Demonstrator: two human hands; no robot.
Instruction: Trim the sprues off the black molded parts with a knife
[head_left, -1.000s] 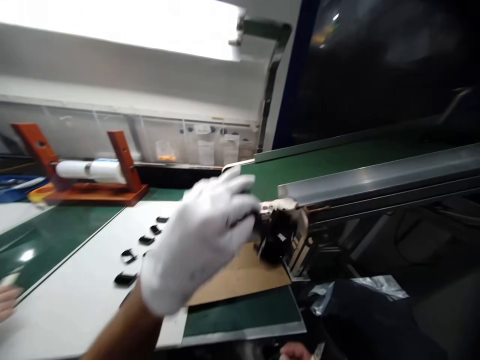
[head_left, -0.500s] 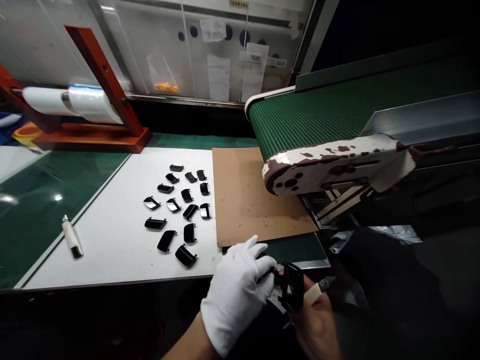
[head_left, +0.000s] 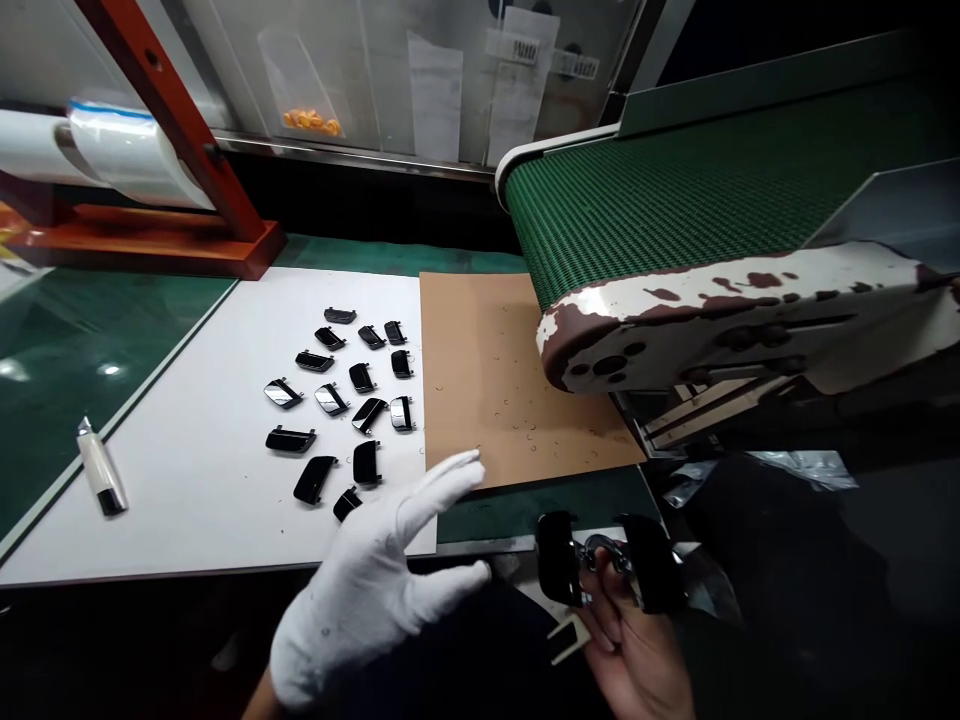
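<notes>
My left hand (head_left: 375,590), in a white glove, hovers open with fingers spread over the near edge of the white sheet (head_left: 187,480), just beside the nearest black plastic part (head_left: 346,502). My bare right hand (head_left: 637,650) sits low at the right and grips a black moulded piece (head_left: 600,560) made of two glossy shells joined by a thin runner. Several small glossy black parts (head_left: 337,400) lie spread in rows on the white sheet.
A brown cardboard sheet (head_left: 502,390) lies under the end of a green conveyor belt (head_left: 675,190) with a rusty white end plate (head_left: 750,310). A small white tool (head_left: 100,470) lies at the left. An orange stand (head_left: 150,210) holds a film roll (head_left: 112,150).
My left hand has let go of the black piece, opened and moved left toward the white sheet. The right hand keeps the piece, now turned flat. The view tilted down.
</notes>
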